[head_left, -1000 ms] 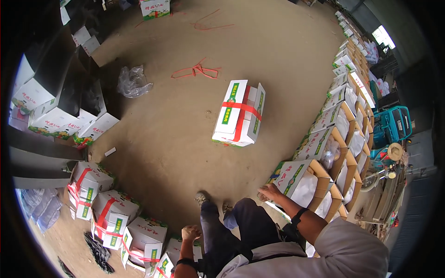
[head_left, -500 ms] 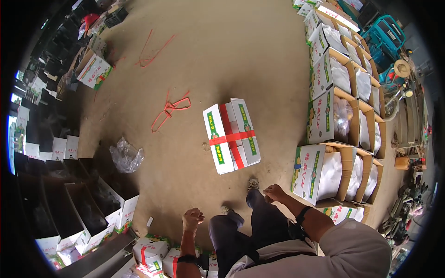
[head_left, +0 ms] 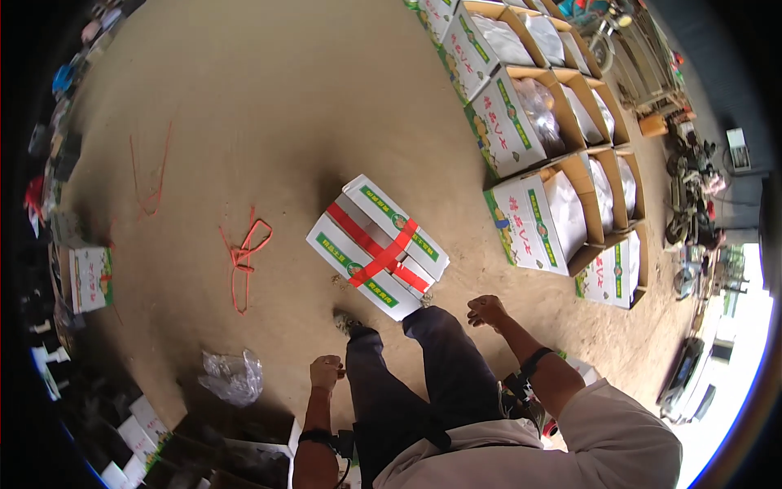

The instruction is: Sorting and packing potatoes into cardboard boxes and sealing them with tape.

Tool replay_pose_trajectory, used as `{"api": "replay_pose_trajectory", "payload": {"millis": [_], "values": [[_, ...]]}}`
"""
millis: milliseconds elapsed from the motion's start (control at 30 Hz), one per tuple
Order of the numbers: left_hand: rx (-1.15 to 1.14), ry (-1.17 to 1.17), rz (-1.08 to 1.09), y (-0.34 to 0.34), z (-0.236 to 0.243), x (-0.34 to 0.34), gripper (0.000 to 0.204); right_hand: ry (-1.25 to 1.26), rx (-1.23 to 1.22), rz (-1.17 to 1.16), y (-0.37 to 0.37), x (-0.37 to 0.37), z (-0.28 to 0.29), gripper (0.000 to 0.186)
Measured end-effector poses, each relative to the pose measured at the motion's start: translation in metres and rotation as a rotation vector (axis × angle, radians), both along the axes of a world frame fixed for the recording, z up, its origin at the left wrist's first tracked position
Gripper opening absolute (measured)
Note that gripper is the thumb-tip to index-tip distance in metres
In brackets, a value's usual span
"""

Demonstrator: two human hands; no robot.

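Observation:
A closed white carton (head_left: 381, 246) with green labels sits on the dirt floor ahead of my feet. Red tape (head_left: 345, 227) runs over its lid in a cross. My left hand (head_left: 327, 372) hangs at my left side, its fingers curled and nothing seen in them. Out to the right of my knees is my right hand (head_left: 486, 313), also curled, with nothing visible in its grasp. Neither hand touches the carton; the right one is nearer to it.
Open cartons (head_left: 525, 220) with white liners stand in rows at the right. Loose red straps (head_left: 241, 257) and a clear plastic bag (head_left: 233, 376) lie on the floor to the left. More cartons (head_left: 138, 428) are at lower left. A vehicle (head_left: 684, 371) shows far right.
My view has swung to the right, so the carton appears rotated and the open cartons sit higher. My feet are closer to the taped carton. Both hands remain curled.

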State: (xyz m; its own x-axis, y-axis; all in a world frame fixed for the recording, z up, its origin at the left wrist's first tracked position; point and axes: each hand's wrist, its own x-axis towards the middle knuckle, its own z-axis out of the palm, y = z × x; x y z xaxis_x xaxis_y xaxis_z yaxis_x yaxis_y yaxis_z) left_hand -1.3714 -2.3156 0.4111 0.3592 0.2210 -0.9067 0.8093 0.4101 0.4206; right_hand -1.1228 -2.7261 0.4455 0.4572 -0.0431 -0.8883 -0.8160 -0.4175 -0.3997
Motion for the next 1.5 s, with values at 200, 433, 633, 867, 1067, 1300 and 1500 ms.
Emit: {"api": "replay_pose_trajectory", "payload": {"millis": [200, 433, 633, 867, 1067, 1300, 1500], "values": [[0.173, 0.09, -0.24, 0.094, 0.037, 0.094, 0.019, 0.195, 0.099, -0.197, 0.035, -0.097, -0.017, 0.034], [0.089, -0.028, -0.56, 0.108, 0.019, 0.218, 0.026, 0.139, 0.039, -0.368, 0.076, -0.114, -0.02, 0.034], [-0.077, -0.026, -0.938, 0.118, -0.042, 0.332, 0.03, 0.022, -0.054, -0.761, 0.108, -0.136, 0.001, 0.035], [0.084, 0.072, -1.185, 0.132, -0.04, 0.413, 0.034, 0.119, -0.128, -1.037, 0.194, -0.192, 0.01, 0.039], [0.136, 0.06, -1.243, 0.129, -0.014, 0.447, 0.044, 0.04, -0.04, -1.139, 0.228, -0.187, -0.023, 0.037], [0.11, 0.097, -1.18, 0.127, -0.046, 0.489, 0.05, 0.077, 0.173, -1.348, 0.282, -0.112, -0.035, 0.034], [0.099, 0.155, -1.332, 0.102, -0.09, 0.554, 0.058, 0.071, 0.192, -1.568, 0.355, -0.057, -0.037, 0.033]]}}
